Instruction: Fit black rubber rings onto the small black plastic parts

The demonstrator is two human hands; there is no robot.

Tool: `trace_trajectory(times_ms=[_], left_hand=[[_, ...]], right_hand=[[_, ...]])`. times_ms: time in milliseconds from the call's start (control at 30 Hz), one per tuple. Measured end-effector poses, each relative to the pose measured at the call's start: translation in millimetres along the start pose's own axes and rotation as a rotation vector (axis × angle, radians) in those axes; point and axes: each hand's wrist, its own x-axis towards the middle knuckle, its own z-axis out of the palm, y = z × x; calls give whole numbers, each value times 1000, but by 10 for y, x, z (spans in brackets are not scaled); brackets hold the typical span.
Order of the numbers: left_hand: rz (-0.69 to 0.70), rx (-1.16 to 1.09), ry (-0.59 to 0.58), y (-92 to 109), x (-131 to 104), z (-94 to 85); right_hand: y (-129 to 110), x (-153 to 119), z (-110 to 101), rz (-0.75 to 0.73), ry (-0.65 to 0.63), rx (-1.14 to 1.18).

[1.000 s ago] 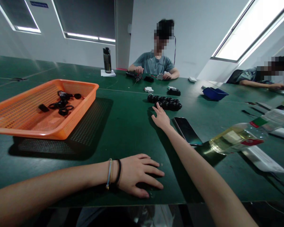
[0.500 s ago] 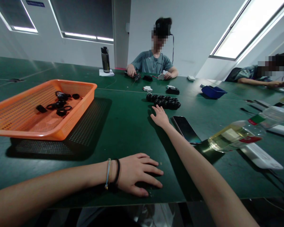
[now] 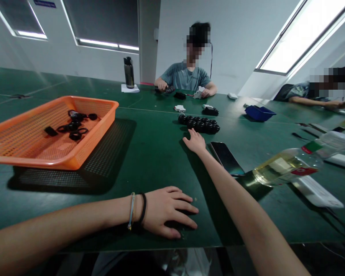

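Note:
My left hand (image 3: pixel 168 212) lies palm down near the front edge of the green table (image 3: pixel 149 153), fingers spread, holding nothing. Farther out, my right hand (image 3: pixel 194 142) is open with its fingers just in front of a cluster of shiny black round pieces (image 3: pixel 202 124); whether the fingertips touch it I cannot tell. A phone (image 3: pixel 226 158) lies to the right of my right hand. An orange basket (image 3: pixel 99 134) at the left holds several black ring-like parts (image 3: pixel 74 125).
A clear bottle with yellow liquid (image 3: pixel 286 166) and a white power strip (image 3: pixel 317 191) are at the right. Behind are a blue tray (image 3: pixel 259 112), black pieces (image 3: pixel 210 110), a white piece (image 3: pixel 179 108) and a dark bottle (image 3: pixel 129 73). Two people (image 3: pixel 186 74) sit across the table.
The person across the table has lifted the white piece in one hand slightly and shifted the dark tool a little. My own hands have stayed in place.

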Motion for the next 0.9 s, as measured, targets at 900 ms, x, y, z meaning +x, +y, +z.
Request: trace_trajectory(times_ms=[900], left_hand=[[247,311,51,146,-22,32]], right_hand=[[-920,-1229,24,-838,-222,-2]])
